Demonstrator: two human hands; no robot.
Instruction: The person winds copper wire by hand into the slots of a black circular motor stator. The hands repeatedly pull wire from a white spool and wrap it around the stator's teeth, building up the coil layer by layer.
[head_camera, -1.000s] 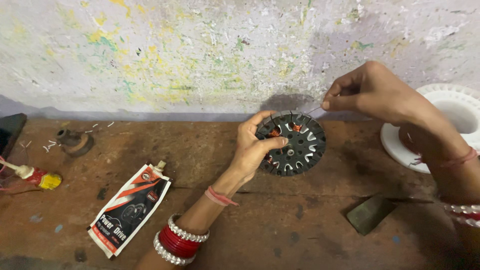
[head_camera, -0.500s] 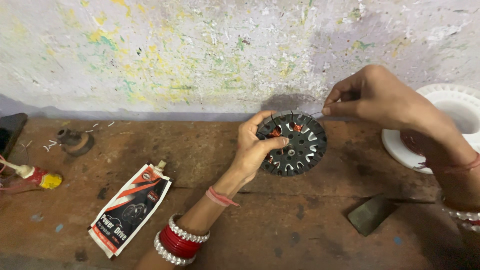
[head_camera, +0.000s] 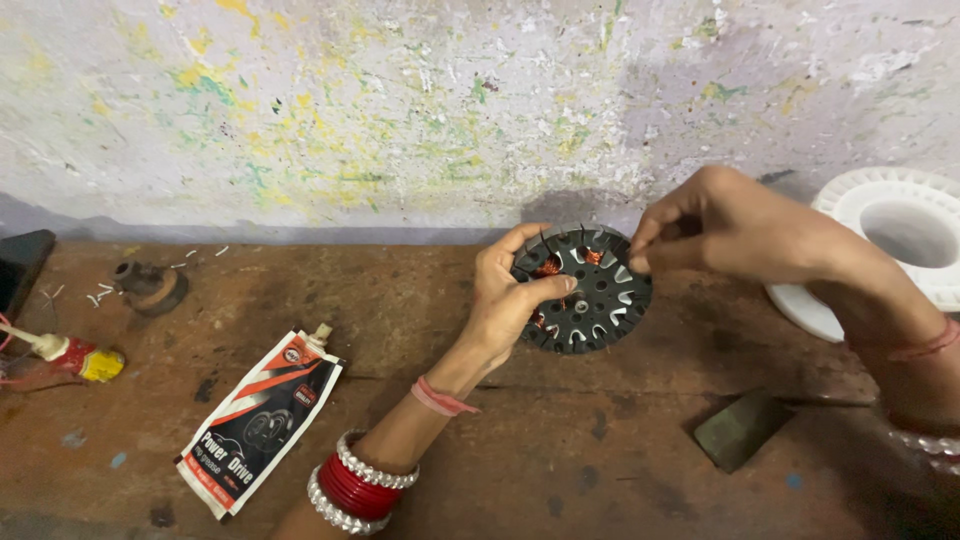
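Stator: your left hand (head_camera: 505, 300) gripped the black slotted stator (head_camera: 585, 288) by its rim, above the tabletop (head_camera: 560, 440).
Right hand: your right hand (head_camera: 720, 225) pinched at its top edge; wire unclear.
Handling: likely rigid, moderately heavy; copper windings delicate, so hold the rim.

Bare worktop (head_camera: 560, 450) lies open mid-front; pouch (head_camera: 258, 425) blocks front-left, wedge (head_camera: 742, 428) front-right, spool (head_camera: 890, 245) the right edge.

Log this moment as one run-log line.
left hand: holds round black slotted stator disc with copper windings | right hand: pinching at disc's top rim | surface: brown wooden bench
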